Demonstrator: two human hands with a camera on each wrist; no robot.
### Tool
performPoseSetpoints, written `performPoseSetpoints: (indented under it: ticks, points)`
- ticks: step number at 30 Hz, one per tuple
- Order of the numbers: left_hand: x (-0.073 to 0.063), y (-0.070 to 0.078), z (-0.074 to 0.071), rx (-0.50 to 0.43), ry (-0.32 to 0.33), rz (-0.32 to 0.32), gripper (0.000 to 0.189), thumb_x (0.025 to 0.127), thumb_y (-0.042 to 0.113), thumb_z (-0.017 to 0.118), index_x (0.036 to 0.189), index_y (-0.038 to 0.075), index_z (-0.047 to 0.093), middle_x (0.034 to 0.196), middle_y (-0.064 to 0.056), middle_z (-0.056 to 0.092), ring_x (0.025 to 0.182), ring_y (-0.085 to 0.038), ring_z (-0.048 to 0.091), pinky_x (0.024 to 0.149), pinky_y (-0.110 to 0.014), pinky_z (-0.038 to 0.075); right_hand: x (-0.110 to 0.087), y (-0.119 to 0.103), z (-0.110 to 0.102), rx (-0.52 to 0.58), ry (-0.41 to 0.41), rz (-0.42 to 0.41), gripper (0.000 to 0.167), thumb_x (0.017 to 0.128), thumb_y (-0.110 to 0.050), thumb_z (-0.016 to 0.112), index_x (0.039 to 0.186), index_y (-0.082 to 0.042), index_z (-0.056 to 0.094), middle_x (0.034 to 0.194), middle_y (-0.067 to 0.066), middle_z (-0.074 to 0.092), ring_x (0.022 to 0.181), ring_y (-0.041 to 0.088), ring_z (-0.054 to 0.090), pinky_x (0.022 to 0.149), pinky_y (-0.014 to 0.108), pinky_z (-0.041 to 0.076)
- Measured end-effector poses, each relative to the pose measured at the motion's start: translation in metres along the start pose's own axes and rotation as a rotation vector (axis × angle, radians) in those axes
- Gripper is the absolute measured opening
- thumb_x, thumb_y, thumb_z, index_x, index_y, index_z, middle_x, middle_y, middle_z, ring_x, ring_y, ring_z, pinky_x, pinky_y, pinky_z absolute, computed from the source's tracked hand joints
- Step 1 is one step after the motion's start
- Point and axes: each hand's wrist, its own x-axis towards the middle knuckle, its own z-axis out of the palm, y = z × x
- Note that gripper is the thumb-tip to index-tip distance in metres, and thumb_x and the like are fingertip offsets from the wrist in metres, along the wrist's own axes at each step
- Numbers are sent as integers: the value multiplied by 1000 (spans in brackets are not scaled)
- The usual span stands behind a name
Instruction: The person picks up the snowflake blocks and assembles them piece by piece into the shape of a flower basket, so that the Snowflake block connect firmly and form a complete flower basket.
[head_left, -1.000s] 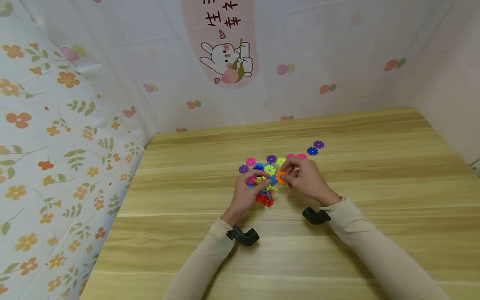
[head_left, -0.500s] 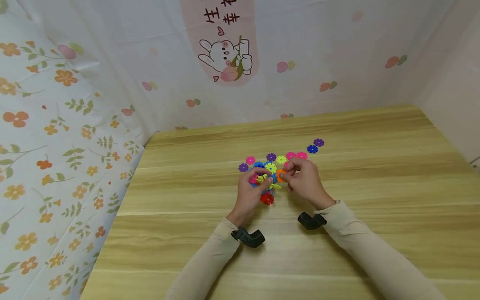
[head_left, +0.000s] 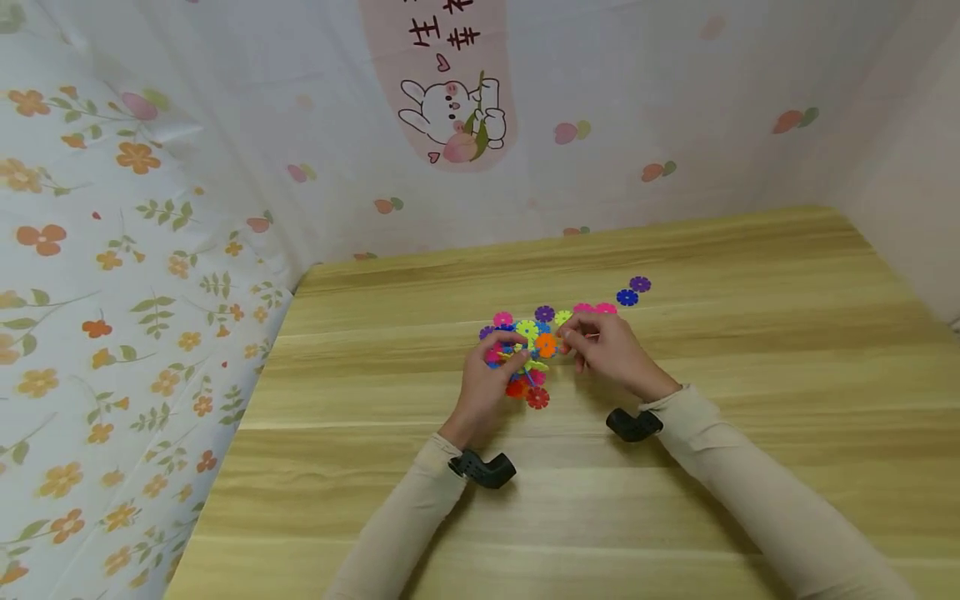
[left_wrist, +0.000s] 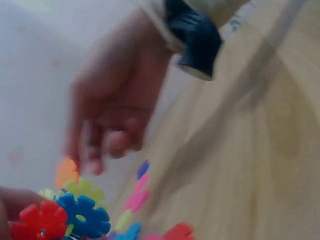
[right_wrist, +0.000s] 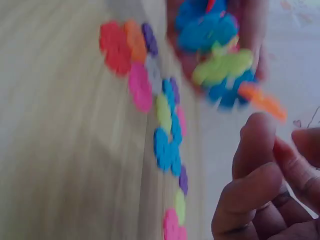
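- Joined discs: an orange disc [head_left: 546,345], a yellow-green disc [left_wrist: 84,190], a blue disc [left_wrist: 82,216] and a red disc [left_wrist: 44,220], each plain.
- Loose discs: a purple disc [head_left: 640,284] closest to the surface's far edge, then a deep-blue disc [head_left: 627,297] and a hot-pink disc [head_left: 605,309]; a red disc [head_left: 537,397] towards the near edge.
- Table [head_left: 675,517]: yellow-brown, with darker wood-grain streaks.
- Left cloth [head_left: 90,275]: white, orange and yellow flowers, green leaves.
- Back cloth [head_left: 637,92]: white, peach motifs, a rabbit on a pink panel.
- Sleeves [head_left: 765,492]: plain beige.
- Wrist mounts [head_left: 633,425]: near-black.
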Motion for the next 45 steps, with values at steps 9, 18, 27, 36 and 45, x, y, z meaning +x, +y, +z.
performPoseSetpoints:
  ticks: [9,18,27,36,45]
  points:
    - [3,5,-12,-232,5,-31,24,96,9,48,117,0,57,120,-12,49,92,-20,52,73,-25,49,22,5,7,-699,-138,-137,23,82,-12,70,104,-6,68,79,4,61,69,20,52,55,32,45]
    - [1,3,-4,-259,22,5,23,91,2,52,114,-3,56,113,-11,50,87,-20,52,75,-30,47,26,6,16,-814,-133,-195,12,71,-7,79,69,-9,67,71,1,57,67,18,53,59,31,48]
    - [2,1,-2,-254,42,-10,22,91,1,54,112,-2,57,111,-14,50,83,-19,54,71,-26,49,27,10,5,-588,-264,-81,23,68,5,73,84,-5,60,74,2,55,67,18,49,59,30,45]
    - [7,1,3,-276,69,11,28,89,5,62,114,-6,55,115,-15,49,88,-19,54,83,-37,48,4,3,-10,-152,-114,-73,8,84,-5,68,92,-3,65,72,9,60,55,28,59,50,35,50]
    - [7,0,14,-239,113,70,22,86,3,65,106,-3,58,107,-8,51,86,-18,53,71,-23,50,-3,-12,3,-23,86,-103,15,83,-6,69,91,0,58,68,18,63,47,30,57,44,32,47]
